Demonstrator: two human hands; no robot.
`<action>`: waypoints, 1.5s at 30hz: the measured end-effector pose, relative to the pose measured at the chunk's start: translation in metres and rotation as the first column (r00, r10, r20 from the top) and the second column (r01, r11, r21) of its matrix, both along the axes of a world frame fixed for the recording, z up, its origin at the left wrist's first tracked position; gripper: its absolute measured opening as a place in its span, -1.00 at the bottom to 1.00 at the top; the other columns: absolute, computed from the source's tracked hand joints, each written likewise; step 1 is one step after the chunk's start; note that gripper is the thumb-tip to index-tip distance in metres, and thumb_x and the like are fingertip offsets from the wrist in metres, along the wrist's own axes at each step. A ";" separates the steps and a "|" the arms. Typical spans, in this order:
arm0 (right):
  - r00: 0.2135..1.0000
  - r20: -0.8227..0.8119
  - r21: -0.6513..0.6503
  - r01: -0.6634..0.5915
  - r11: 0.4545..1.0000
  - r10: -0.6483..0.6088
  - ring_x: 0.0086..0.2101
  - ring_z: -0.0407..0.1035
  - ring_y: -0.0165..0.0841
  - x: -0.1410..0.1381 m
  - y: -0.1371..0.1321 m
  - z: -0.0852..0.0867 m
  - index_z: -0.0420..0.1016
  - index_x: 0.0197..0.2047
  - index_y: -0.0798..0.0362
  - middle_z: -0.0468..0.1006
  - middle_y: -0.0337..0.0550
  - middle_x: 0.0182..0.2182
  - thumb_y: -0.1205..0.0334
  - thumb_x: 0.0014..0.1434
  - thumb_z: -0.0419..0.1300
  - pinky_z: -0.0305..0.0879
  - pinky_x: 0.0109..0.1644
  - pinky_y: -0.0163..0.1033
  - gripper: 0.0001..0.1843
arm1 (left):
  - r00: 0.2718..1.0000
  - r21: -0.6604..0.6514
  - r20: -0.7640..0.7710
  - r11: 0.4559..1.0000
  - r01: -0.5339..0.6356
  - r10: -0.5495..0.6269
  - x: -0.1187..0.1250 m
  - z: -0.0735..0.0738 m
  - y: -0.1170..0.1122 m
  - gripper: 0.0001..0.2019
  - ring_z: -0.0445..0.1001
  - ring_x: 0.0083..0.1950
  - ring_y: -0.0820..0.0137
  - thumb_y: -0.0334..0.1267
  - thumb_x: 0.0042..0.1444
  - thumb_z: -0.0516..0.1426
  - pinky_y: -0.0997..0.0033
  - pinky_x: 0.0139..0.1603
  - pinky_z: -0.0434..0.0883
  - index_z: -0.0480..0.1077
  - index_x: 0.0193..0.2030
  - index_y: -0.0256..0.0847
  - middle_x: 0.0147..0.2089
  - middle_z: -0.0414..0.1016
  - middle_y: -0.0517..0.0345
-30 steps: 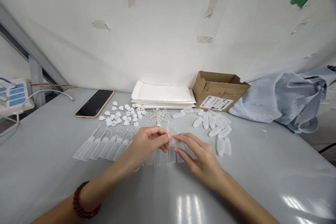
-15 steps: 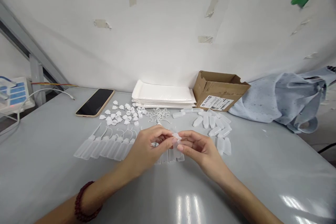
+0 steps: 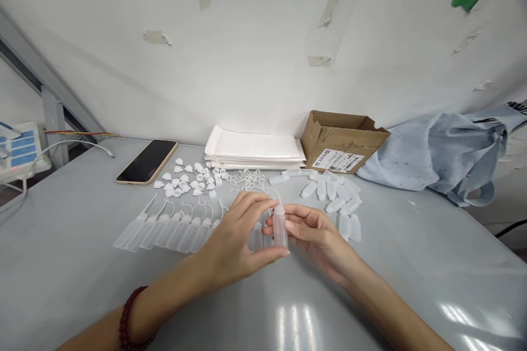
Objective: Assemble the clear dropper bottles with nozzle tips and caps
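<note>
1. Bottle near-upright, nearer and left of box; right hand pinches its sides, likely for steadiness.
2. Left hand curved around it, thumb near base; can't tell if gripping.
3. Loose bottles before box, probably for reach.

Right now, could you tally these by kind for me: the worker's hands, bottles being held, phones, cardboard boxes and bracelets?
Left hand plus right hand: 2
Held bottle: 1
Phone: 1
Cardboard box: 1
Bracelet: 1
Total: 6
</note>
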State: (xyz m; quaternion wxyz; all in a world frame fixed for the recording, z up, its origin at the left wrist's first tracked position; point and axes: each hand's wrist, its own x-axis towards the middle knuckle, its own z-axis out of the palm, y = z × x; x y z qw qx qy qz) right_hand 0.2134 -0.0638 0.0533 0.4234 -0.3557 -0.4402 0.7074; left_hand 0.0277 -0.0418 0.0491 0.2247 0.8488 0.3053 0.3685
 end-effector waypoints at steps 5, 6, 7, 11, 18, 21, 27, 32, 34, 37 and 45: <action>0.999 -0.004 -0.017 -0.040 0.999 0.040 -0.12 0.48 -0.24 0.001 0.001 -0.002 0.51 -0.07 0.07 0.58 -0.03 -0.16 0.24 0.15 0.22 0.37 -0.03 -0.16 -0.74 | 0.995 0.137 -0.094 0.990 0.040 -0.027 -0.001 -0.006 0.002 -0.46 0.26 0.07 0.16 -0.21 0.02 0.27 0.11 0.09 0.29 0.15 0.10 -0.18 0.02 0.33 -0.05; 0.999 0.009 -0.010 -0.046 0.999 0.046 -0.12 0.48 -0.25 0.002 0.001 -0.001 0.50 -0.07 0.06 0.58 -0.04 -0.17 0.25 0.16 0.21 0.36 -0.03 -0.16 -0.74 | 0.995 0.158 -0.103 0.987 0.036 -0.019 -0.001 -0.007 0.002 -0.47 0.25 0.06 0.16 -0.23 0.02 0.26 0.11 0.08 0.28 0.15 0.09 -0.18 0.01 0.33 -0.05; 0.998 0.032 0.005 -0.053 0.999 0.052 -0.14 0.48 -0.26 0.002 0.001 0.000 0.50 -0.06 0.05 0.59 -0.06 -0.19 0.25 0.17 0.20 0.35 -0.02 -0.16 -0.75 | 0.994 0.174 -0.111 0.984 0.029 -0.010 0.000 -0.008 0.001 -0.49 0.26 0.05 0.16 -0.25 0.03 0.26 0.12 0.07 0.29 0.15 0.08 -0.19 0.00 0.33 -0.05; 0.972 0.234 0.132 -0.058 0.990 0.026 -0.19 0.47 -0.31 0.002 0.001 0.006 0.51 -0.10 0.04 0.59 -0.15 -0.29 0.22 0.23 0.15 0.30 0.02 -0.16 -0.80 | 0.989 0.205 -0.145 0.978 0.019 0.011 0.003 -0.009 -0.001 -0.54 0.27 0.01 0.16 -0.30 0.05 0.22 0.14 0.02 0.29 0.16 0.06 -0.22 -0.04 0.36 -0.05; 0.809 0.562 0.236 0.042 0.971 -0.172 -0.43 0.29 -0.41 0.005 0.007 0.009 0.51 -0.33 0.11 0.43 -0.24 -0.49 0.09 0.18 0.15 0.21 -0.33 -0.31 -0.74 | 0.981 0.153 -0.194 0.988 0.000 0.030 0.013 -0.010 0.000 -0.58 0.25 0.00 0.17 -0.22 0.02 0.25 0.14 0.01 0.27 0.24 -0.01 -0.24 -0.05 0.36 -0.01; 0.749 0.651 0.215 -0.022 0.976 -0.126 -0.53 0.17 -0.46 0.014 0.011 0.009 0.45 -0.44 0.12 0.30 -0.30 -0.59 0.07 0.18 0.13 0.10 -0.44 -0.33 -0.69 | 0.969 0.081 -0.244 0.996 -0.021 0.040 0.022 -0.010 0.000 -0.56 0.25 -0.02 0.17 -0.17 -0.05 0.30 0.14 -0.02 0.27 0.28 -0.06 -0.23 -0.06 0.37 0.02; 0.566 0.824 0.150 -0.178 0.973 -0.024 -0.55 0.12 -0.47 0.034 0.014 0.009 0.32 -0.56 0.10 0.27 -0.31 -0.62 0.10 0.21 0.05 0.02 -0.46 -0.32 -0.64 | 0.896 0.021 -0.443 1.000 -0.019 0.026 0.043 -0.006 0.002 -0.63 0.24 0.00 0.13 -0.13 -0.06 0.28 0.11 -0.04 0.27 0.35 -0.16 -0.27 -0.08 0.38 0.00; 0.506 0.862 0.101 -0.229 0.968 0.030 -0.53 0.13 -0.46 0.040 0.014 0.005 0.29 -0.55 0.08 0.29 -0.32 -0.59 0.13 0.14 0.11 0.02 -0.47 -0.32 -0.71 | 0.810 0.013 -0.587 1.000 0.023 -0.011 0.051 -0.003 0.010 -0.66 0.23 0.01 0.09 -0.11 -0.03 0.22 0.08 -0.04 0.26 0.38 -0.18 -0.31 -0.10 0.39 -0.05; 0.498 0.867 0.103 -0.225 0.969 0.024 -0.52 0.15 -0.45 0.041 0.015 0.004 0.34 -0.51 0.09 0.30 -0.32 -0.58 0.13 0.12 0.13 0.04 -0.46 -0.33 -0.75 | 0.792 0.003 -0.611 1.000 0.022 -0.016 0.051 -0.002 0.013 -0.66 0.23 0.00 0.09 -0.10 -0.03 0.21 0.08 -0.05 0.25 0.39 -0.18 -0.32 -0.12 0.39 -0.06; 0.489 0.872 0.127 -0.209 0.969 -0.009 -0.50 0.18 -0.44 0.041 0.016 0.002 0.42 -0.42 0.10 0.34 -0.31 -0.56 0.14 0.10 0.16 0.07 -0.45 -0.33 -0.80 | 0.781 -0.017 -0.624 1.000 0.008 -0.017 0.052 -0.002 0.014 -0.66 0.23 -0.01 0.09 -0.09 -0.03 0.19 0.08 -0.06 0.25 0.39 -0.21 -0.32 -0.14 0.39 -0.06; 0.483 0.874 0.167 -0.203 0.965 -0.050 -0.50 0.21 -0.44 0.036 0.015 -0.003 0.43 -0.37 0.09 0.38 -0.29 -0.55 0.13 0.10 0.17 0.07 -0.46 -0.33 -0.82 | 0.760 -0.077 -0.650 0.996 -0.033 -0.025 0.051 0.002 0.013 -0.67 0.22 -0.01 0.09 -0.09 -0.03 0.15 0.06 -0.05 0.22 0.38 -0.23 -0.33 -0.15 0.38 -0.07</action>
